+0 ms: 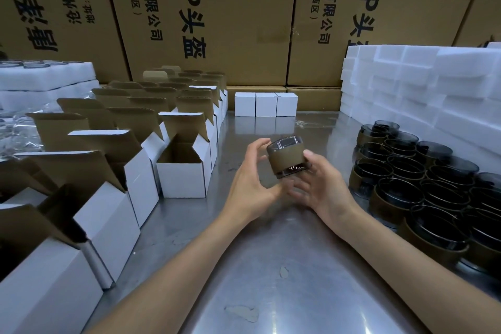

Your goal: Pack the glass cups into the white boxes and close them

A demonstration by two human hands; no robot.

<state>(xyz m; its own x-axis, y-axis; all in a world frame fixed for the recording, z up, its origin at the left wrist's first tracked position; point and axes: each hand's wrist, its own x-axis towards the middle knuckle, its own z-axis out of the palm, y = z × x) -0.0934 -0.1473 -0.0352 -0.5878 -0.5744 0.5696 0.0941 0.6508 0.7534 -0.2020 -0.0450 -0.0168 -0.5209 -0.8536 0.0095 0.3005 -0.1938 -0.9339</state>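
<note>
Along the left side of the shiny metal worktop (271,293) stand rows of white cardboard boxes with brown insides (127,184), their lid flaps all upright, so most of the packing looks still to be done; the nearest-to-centre open white box (184,171) shows an empty brown interior and seems the likely next target. At the far middle sit three closed white boxes (265,104) side by side, probably the finished ones. Near centre, above the worktop, the left hand (250,184) cups one side of a dark glass cup with a brown band around it (288,157), fingers curled to it, while the right hand (322,187) grips its other side with the thumb on the band. To the right lies a crowded heap of similar dark banded glass cups (423,187), unpacked, beside stacked white foam blocks (420,84).
</note>
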